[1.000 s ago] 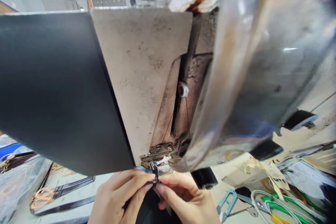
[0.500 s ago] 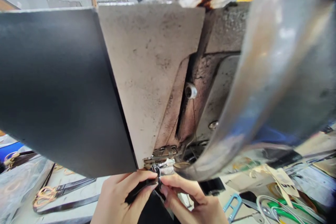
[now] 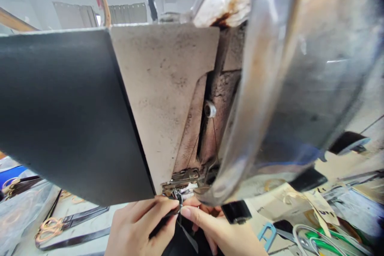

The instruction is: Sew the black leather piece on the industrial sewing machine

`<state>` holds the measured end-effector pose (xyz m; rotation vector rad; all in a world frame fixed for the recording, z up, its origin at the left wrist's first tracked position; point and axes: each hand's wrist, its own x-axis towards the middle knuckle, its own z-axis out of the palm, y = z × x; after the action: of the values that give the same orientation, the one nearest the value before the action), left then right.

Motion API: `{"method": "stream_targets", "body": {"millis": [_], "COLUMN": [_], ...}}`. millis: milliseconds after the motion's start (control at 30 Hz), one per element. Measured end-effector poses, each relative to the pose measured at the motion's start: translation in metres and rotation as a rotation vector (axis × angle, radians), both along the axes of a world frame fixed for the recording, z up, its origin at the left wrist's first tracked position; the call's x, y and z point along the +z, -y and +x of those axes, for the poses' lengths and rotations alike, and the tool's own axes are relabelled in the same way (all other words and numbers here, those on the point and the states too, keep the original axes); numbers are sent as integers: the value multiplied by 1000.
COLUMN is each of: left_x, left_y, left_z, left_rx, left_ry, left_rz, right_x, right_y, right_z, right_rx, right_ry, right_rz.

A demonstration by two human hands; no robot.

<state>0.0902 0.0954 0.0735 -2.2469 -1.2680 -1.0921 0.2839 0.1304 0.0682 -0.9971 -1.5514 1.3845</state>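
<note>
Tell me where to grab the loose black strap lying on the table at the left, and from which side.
Take the strap by its bare black middle, coming down from above: it lies flat and thin on the table, so pinch its two long edges. Its left end is tangled in gold rings, probably awkward to grip.
</note>
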Motion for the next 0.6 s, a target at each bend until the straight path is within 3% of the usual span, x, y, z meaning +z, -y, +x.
{"method": "stream_targets", "body": {"millis": [233, 400, 600], "left_x": [-3, -2, 4], "left_y": [2, 3, 1], "left_z": [-1, 2, 2], "left_rx": [37, 34, 30], "left_ry": [-19, 22, 7], "left_rz": [-3, -62, -61], "right_x": [-6, -29, -50], "right_y": [3, -4, -11], "right_z": [-6, -10, -12], "right_rx": [-194, -330, -451], "right_ry": [65, 144, 257], "right_rz": [638, 1072, 1311]}}
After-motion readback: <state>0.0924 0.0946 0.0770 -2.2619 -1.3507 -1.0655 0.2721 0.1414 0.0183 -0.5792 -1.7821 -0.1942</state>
